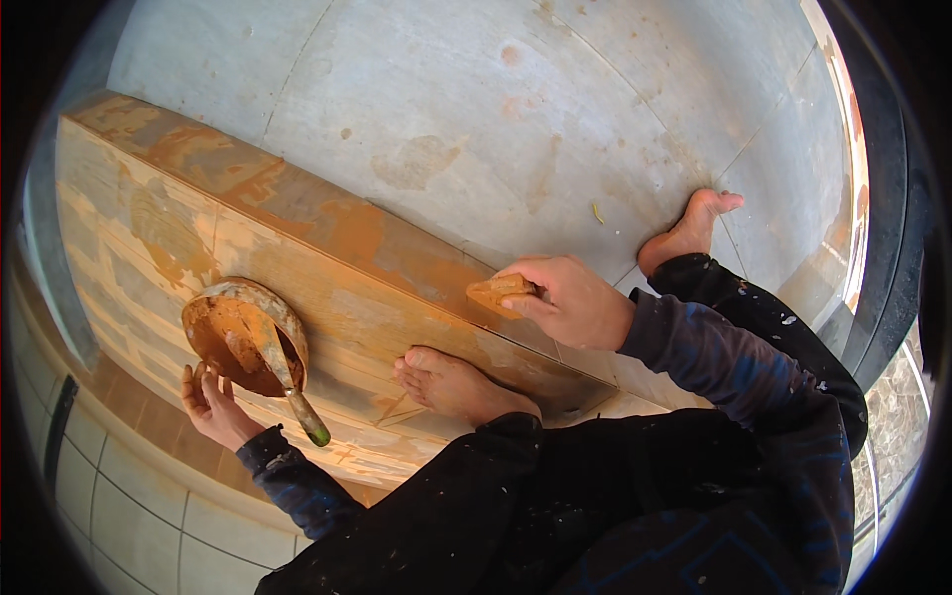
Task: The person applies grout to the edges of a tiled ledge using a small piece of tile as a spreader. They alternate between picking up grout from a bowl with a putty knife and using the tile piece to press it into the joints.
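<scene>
Beside a round, stained bowl (208, 337) of rust-orange paste, my left hand (211, 405) has its fingers loosely curled and apart, stained orange, with nothing visible in them. A flat scraper (270, 349) lies across the bowl, its green-tipped handle hanging over the rim. My right hand (565, 302) grips a small orange-smeared pad (491, 294) over the edge of a long wooden step (248, 198), which is patched with orange-brown filler. The bowl sits on the step's lighter face.
My bare feet (446, 382) (694, 223) rest on the step and on the pale, stained floor tiles (426, 89). Small square tiles (134, 501) lie along the lower left. A dark curved edge (878, 248) runs down the right side.
</scene>
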The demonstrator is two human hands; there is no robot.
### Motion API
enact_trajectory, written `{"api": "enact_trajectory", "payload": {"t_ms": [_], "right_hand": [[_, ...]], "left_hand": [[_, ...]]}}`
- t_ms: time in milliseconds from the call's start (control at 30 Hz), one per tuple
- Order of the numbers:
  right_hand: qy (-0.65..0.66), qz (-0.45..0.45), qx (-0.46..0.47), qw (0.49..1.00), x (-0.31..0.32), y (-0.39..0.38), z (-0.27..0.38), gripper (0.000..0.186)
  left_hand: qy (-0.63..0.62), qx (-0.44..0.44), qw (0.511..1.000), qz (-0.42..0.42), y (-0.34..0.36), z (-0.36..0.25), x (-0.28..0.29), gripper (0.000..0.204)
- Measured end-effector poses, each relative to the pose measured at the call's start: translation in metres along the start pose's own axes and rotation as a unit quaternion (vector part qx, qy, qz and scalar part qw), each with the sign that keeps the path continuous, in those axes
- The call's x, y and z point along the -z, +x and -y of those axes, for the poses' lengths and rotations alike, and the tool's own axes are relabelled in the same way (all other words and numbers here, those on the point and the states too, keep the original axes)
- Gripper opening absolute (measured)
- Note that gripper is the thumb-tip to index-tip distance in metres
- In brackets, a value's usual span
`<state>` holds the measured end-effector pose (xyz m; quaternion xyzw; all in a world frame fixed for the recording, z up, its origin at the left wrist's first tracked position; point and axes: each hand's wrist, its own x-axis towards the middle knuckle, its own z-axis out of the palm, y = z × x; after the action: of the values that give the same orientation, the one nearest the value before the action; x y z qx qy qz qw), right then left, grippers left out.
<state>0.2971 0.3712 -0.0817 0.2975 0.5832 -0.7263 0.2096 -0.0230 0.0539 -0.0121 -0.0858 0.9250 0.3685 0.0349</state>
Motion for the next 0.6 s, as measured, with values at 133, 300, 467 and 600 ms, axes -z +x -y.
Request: {"api": "enact_trajectory", "payload": {"t_ms": [133, 300, 467, 600], "right_hand": [[-0.074, -0.097, 0.055, 0.991, -0.014, 0.024, -0.034, 0.023], [-0.149, -0.135, 0.096, 0.975, -0.050, -0.004, -0.003, 0.036], [-0.052, -0.058, 0.177, 0.981, -0.018, -0.027, -0.020, 0.035], [-0.044, -0.105, 0.231, 0.966, -0.028, -0.004, -0.063, 0.041]], "left_hand": [[0.068, -0.085, 0.994, 0.028, 0.016, 0.032, 0.011, 0.033], [0.097, -0.093, 0.991, 0.016, 0.016, 0.035, 0.017, 0.034], [0.074, -0.061, 0.995, 0.033, 0.012, 0.047, 0.009, 0.034], [0.038, -0.055, 0.996, 0.054, 0.003, 0.050, -0.010, 0.033]]}}
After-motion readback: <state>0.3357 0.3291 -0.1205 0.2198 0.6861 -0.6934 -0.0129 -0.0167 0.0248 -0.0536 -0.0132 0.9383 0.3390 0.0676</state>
